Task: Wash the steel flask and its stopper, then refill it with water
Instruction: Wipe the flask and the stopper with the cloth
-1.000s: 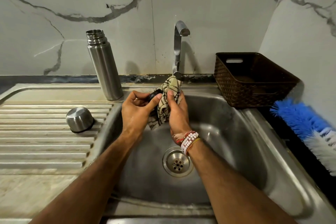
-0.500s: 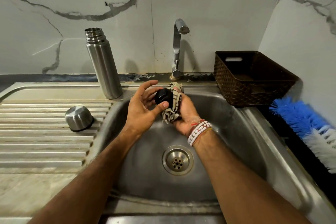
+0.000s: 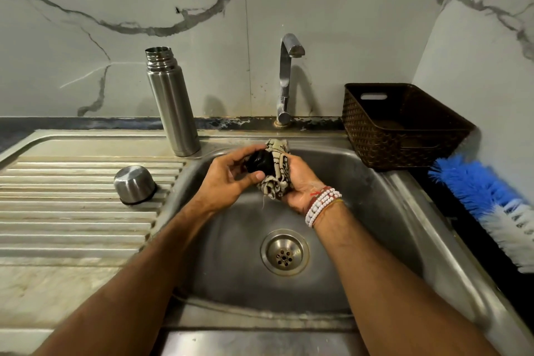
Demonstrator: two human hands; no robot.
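Note:
The steel flask (image 3: 172, 104) stands upright and uncapped on the sink's back ledge, left of the tap (image 3: 286, 78). Its steel cup lid (image 3: 133, 184) lies upside down on the ribbed drainboard (image 3: 72, 211). Over the sink basin (image 3: 375, 211) my left hand (image 3: 228, 179) grips the black stopper (image 3: 258, 164) between thumb and fingers. My right hand (image 3: 297, 182) holds a crumpled beige patterned cloth (image 3: 276, 173) pressed against the stopper. No water runs from the tap.
A dark brown woven basket (image 3: 401, 127) sits at the back right of the sink. A blue and white brush (image 3: 491, 202) lies on the dark counter at the right. The drain (image 3: 284, 252) is in the basin's middle. Marble walls close in behind and on the right.
Both hands have dropped from just under the tap to lower over the basin. My left hand's fingers, spread half a second ago, have closed round the stopper against the cloth.

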